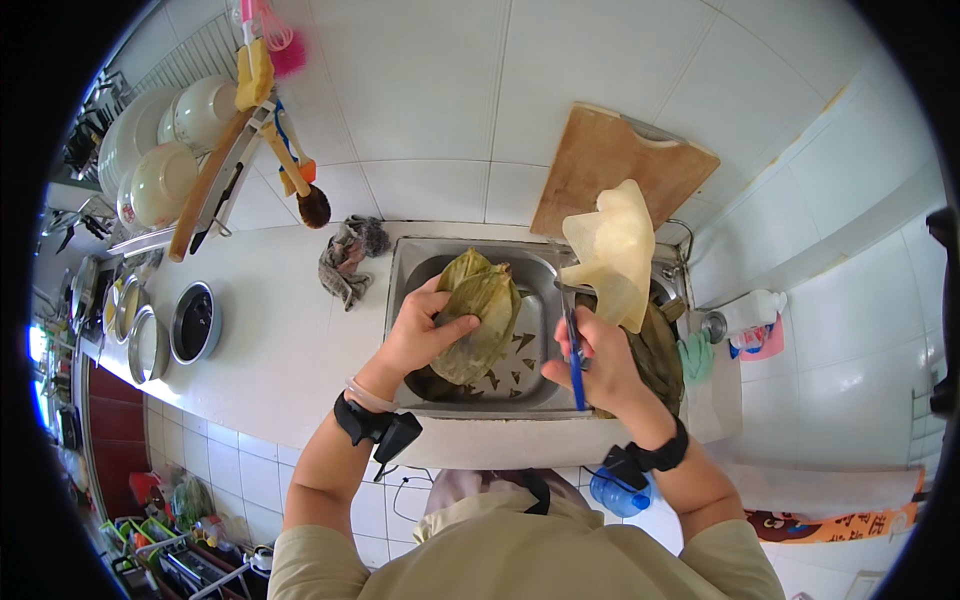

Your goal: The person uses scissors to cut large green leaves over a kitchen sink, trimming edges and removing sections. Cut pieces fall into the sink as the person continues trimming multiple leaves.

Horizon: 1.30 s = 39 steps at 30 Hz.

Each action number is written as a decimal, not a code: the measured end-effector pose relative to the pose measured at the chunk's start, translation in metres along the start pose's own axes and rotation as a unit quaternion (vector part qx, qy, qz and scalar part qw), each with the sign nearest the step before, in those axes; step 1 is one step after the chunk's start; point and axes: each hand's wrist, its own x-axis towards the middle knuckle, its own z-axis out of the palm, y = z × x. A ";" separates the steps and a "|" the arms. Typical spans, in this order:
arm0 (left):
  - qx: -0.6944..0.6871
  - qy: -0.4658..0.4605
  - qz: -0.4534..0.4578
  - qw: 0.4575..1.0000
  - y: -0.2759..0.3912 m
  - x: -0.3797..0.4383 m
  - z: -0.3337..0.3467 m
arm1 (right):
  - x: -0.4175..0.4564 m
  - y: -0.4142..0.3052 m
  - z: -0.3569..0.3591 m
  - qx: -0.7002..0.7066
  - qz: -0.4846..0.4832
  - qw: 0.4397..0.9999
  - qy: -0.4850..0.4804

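My left hand [435,330] grips a bundle of greenish-brown broad leaves [487,322] over the left basin of a steel sink [551,397]. In my right hand [607,364] is a pair of scissors [574,345] with blue handles, its blades pointing away from me. Several small cut leaf pieces [525,341] lie on the basin floor. More dark leaves [656,352] fill the right side of the sink, partly hidden by my right hand. A pale yellow cloth-like piece [619,251] hangs just beyond the scissors, over the tap area.
A wooden cutting board [600,165] leans on the tiled wall behind the sink. Left of the sink lie a grey rag [345,262] and a metal bowl of dark contents [195,322]. Brushes hang from a dish rack [217,187]. Green gloves [696,356] lie at right.
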 end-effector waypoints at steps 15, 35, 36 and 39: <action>0.059 -0.020 0.001 0.998 0.021 -0.011 -0.011 | 0.008 -0.018 -0.038 -0.210 -0.037 0.965 -0.154; 0.118 -0.063 0.014 0.991 0.011 -0.019 0.004 | -0.005 0.014 -0.017 -0.180 -0.036 0.971 -0.152; 0.117 -0.065 0.014 0.991 0.009 -0.020 0.003 | -0.006 0.016 -0.017 -0.174 -0.042 0.972 -0.153; 0.094 -0.066 0.017 0.993 0.005 -0.021 0.000 | -0.009 0.024 -0.016 -0.102 0.010 0.984 -0.145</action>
